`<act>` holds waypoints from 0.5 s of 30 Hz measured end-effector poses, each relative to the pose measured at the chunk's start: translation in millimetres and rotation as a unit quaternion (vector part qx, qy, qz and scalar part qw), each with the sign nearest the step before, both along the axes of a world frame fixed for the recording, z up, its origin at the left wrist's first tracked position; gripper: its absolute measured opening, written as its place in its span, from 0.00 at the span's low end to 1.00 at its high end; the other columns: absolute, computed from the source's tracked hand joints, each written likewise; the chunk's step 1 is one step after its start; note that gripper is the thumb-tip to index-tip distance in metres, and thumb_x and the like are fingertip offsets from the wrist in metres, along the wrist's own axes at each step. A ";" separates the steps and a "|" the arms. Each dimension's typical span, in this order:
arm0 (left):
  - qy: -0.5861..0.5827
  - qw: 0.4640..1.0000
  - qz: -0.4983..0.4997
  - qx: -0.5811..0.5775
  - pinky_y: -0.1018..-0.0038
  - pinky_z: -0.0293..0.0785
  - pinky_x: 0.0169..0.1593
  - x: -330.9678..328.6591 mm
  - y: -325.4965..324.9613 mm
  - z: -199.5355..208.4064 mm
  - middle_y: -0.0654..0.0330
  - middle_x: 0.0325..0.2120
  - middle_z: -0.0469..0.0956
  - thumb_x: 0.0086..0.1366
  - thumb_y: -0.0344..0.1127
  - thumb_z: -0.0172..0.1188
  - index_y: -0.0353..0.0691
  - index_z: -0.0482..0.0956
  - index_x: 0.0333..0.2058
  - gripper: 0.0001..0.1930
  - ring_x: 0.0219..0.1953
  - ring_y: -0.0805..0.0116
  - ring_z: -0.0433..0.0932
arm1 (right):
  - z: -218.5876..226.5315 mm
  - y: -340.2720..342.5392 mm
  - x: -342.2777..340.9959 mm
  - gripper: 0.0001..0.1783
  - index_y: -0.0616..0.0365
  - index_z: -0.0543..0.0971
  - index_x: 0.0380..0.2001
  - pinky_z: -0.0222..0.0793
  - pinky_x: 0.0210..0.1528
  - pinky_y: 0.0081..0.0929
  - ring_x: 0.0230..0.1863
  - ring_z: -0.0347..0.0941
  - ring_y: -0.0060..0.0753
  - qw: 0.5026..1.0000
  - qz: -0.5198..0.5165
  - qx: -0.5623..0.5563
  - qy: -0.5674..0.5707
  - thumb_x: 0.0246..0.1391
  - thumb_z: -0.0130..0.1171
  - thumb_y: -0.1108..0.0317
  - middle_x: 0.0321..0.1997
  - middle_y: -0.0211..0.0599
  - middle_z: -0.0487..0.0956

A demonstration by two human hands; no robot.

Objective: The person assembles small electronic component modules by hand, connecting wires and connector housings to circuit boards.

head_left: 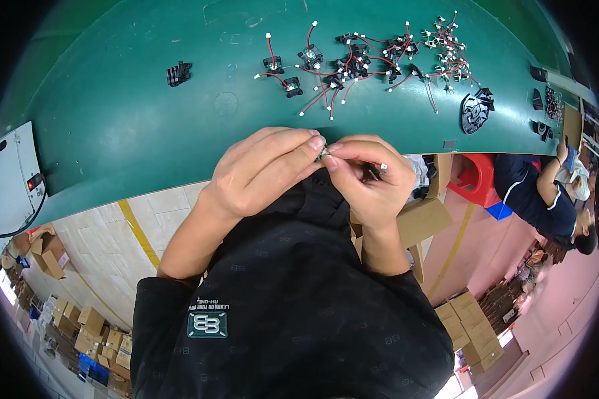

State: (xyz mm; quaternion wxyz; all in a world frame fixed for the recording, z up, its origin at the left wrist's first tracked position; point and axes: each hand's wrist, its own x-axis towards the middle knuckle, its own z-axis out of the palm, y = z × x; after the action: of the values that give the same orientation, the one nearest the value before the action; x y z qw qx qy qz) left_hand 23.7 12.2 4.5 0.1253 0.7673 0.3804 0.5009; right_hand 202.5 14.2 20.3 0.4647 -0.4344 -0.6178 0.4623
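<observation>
Close to the table's near edge, my left hand (259, 166) pinches a small green circuit board (323, 152), mostly covered by the fingertips. My right hand (374, 174) meets it there, thumb and forefinger closed on a connector wire at the board. The wire's white plug (383, 167) sticks out between the right fingers. Beyond the hands lie several black plastic housings (291, 86), some with green boards and red-and-black wires. Farther right is a tangled pile of wires with white plugs (449, 53).
A lone black plastic part (178, 74) sits left on the green table (126, 126). A black shell (477, 111) lies to the right. At far left stands a white machine (13, 179). Cardboard boxes (422, 223) and a red stool (472, 178) are beside me; another person (536, 196) works at right.
</observation>
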 end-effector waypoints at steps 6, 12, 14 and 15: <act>0.047 0.999 -0.009 -0.013 0.71 0.82 0.34 -5.4 3.0 9.7 0.51 0.32 0.80 0.46 0.25 0.71 0.27 0.80 0.34 0.15 0.30 0.60 0.81 | 8.2 7.7 -0.8 0.08 0.62 0.82 0.30 0.64 0.23 0.11 0.25 0.72 0.12 0.998 0.012 -0.055 -0.022 0.43 0.68 0.81 0.30 0.33 0.82; -0.043 0.997 0.000 -0.070 0.73 0.82 0.36 -3.9 -4.4 -7.4 0.50 0.35 0.80 0.48 0.21 0.69 0.26 0.79 0.40 0.18 0.34 0.61 0.82 | 0.9 6.5 -3.0 0.08 0.61 0.82 0.31 0.64 0.24 0.12 0.25 0.71 0.12 0.993 0.037 -0.106 0.023 0.44 0.67 0.80 0.30 0.32 0.81; -0.194 0.961 -0.011 -0.197 0.73 0.81 0.39 6.2 -17.2 -5.5 0.50 0.38 0.80 0.51 0.19 0.67 0.26 0.78 0.42 0.17 0.37 0.63 0.82 | -4.6 6.5 -8.6 0.10 0.59 0.82 0.32 0.66 0.25 0.14 0.25 0.73 0.16 0.998 0.017 -0.047 0.047 0.43 0.68 0.80 0.31 0.32 0.80; -0.337 0.886 -0.019 -0.317 0.73 0.80 0.41 11.3 -22.5 -3.5 0.50 0.40 0.79 0.53 0.17 0.64 0.26 0.76 0.44 0.17 0.40 0.64 0.81 | -6.2 8.2 -8.3 0.10 0.59 0.82 0.32 0.66 0.25 0.14 0.25 0.73 0.16 0.998 0.017 -0.047 0.048 0.43 0.68 0.80 0.31 0.32 0.80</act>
State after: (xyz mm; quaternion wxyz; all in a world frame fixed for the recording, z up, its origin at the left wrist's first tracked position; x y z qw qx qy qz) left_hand 35.0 -10.3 1.0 0.4922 0.4787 0.4386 0.5798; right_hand 194.3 22.4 14.1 0.4653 -0.4221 -0.5796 0.5190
